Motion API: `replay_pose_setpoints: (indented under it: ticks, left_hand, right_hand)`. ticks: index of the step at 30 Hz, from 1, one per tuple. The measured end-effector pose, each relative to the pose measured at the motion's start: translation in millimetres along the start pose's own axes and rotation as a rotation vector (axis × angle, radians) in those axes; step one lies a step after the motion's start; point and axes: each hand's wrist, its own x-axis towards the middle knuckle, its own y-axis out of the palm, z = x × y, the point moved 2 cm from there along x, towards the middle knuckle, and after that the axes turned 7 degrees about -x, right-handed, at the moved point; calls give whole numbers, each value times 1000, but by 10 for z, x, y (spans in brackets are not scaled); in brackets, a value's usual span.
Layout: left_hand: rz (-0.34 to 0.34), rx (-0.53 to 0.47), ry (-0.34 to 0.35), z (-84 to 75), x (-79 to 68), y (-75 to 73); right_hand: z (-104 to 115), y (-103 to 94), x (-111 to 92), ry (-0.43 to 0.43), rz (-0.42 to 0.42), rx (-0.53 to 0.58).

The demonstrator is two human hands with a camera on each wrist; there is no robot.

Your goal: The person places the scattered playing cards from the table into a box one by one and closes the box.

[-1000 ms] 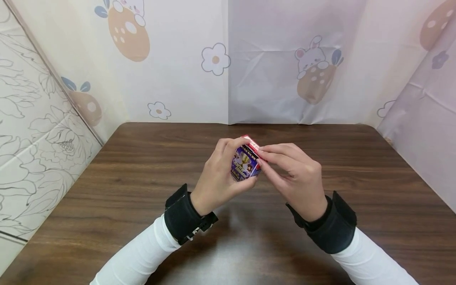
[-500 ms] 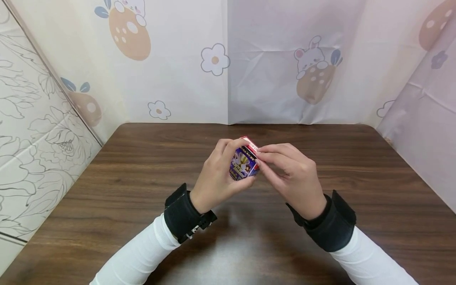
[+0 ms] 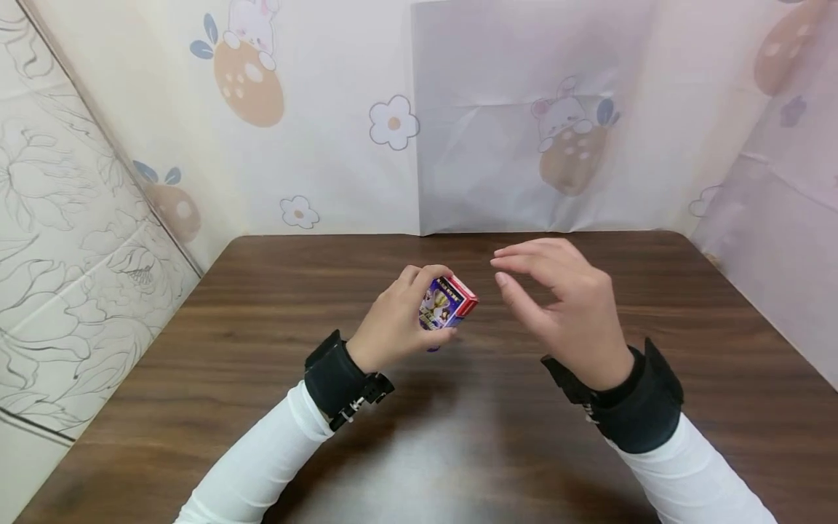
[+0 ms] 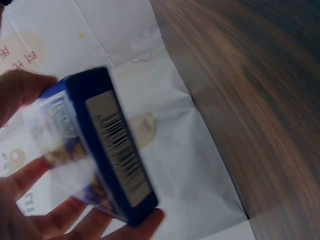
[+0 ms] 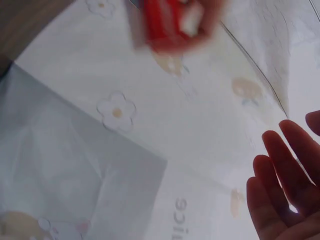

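A small printed cardboard box point(image 3: 440, 304), purple-blue with a red end, is held above the table by my left hand point(image 3: 391, 320). Thumb and fingers grip it by opposite edges. In the left wrist view the box point(image 4: 112, 145) is tilted, with a barcode on its blue narrow side and a shiny picture face. My right hand point(image 3: 569, 306) hovers to the right of the box, apart from it, fingers extended and holding nothing. The right wrist view shows that hand point(image 5: 285, 185) bare, while the box's red end point(image 5: 162, 22) is blurred at the top.
Below the hands lies a dark wood-grain table point(image 3: 262, 320). A pale printed sheet point(image 3: 327, 145) with rabbits and flowers hangs behind it. On the left stands a white panel point(image 3: 78, 240) with line-drawn flowers. Black bands point(image 3: 628, 400) wrap both wrists.
My right hand has let go of the red end of the box and moved off to the right, its fingers spreading. The left hand keeps its grip, and the box has turned slightly.
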Motion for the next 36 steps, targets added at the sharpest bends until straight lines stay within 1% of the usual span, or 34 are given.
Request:
replay_pose_setpoints:
  ticks: [3, 6, 9, 12, 14, 15, 17, 19, 21, 25, 31, 36]
  left_hand:
    - [121, 54, -34, 159, 54, 1]
    - [280, 111, -40, 301, 151, 21]
    - [449, 184, -15, 363, 257, 92]
    - [604, 245, 13, 400, 342, 188]
    - [682, 276, 25, 420, 386, 261]
    - [710, 282, 26, 426, 405, 296]
    - [746, 302, 33, 435, 434, 362]
    - [767, 320, 31, 441, 452, 415]
    - [777, 328, 22, 437, 461, 446]
    - [795, 334, 20, 465, 447, 501]
    - [804, 328, 41, 535, 390, 563]
    - [808, 294, 48, 554, 363, 584]
  right_hand:
    - [-7, -31, 58, 0, -26, 5]
    - [-11, -29, 90, 6, -10, 25]
    - [-16, -36, 101, 31, 31, 56]
    - [-34, 1, 94, 77, 87, 101]
    - [-60, 50, 79, 105, 128, 127]
    - [-73, 77, 68, 117, 149, 143]
    - [-103, 134, 47, 131, 186, 170]
    - [-130, 179, 25, 132, 220, 180]
    - [-153, 209, 9, 132, 246, 187]
    - [-177, 243, -13, 141, 291, 164]
    - [-196, 247, -44, 171, 322, 162]
    - [-201, 247, -57, 166, 322, 152]
